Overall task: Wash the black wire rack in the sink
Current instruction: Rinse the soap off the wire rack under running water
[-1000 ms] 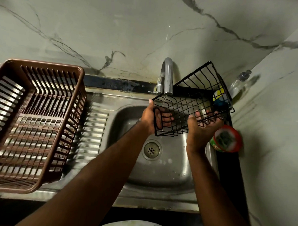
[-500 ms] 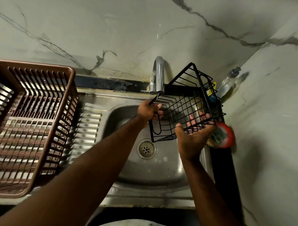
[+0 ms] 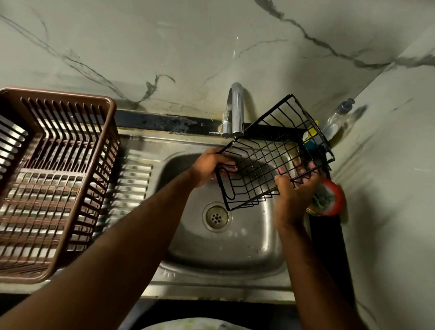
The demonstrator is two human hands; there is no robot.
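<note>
head view, steeply downward, close over sink [image 3: 223, 259]

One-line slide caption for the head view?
Left hand and right hand hold the black wire rack tilted over the sink by the tap; brown basket on the drainboard.

one rack [image 3: 268, 164], one brown basket [image 3: 56, 95], one sink [image 3: 233, 251], one tap [image 3: 237, 108], one bottle [image 3: 336, 119], one red tub [image 3: 327, 200], two hands: left hand [image 3: 209, 168], right hand [image 3: 294, 192].

Dim, greenish light falls from above, brightest on the marble wall [image 3: 166, 39] at 12 o'clock. Glare streaks the steel sink [image 3: 233, 251]. Everything is softly blurred, and straight lines bend toward 3 and 9 o'clock.
</note>
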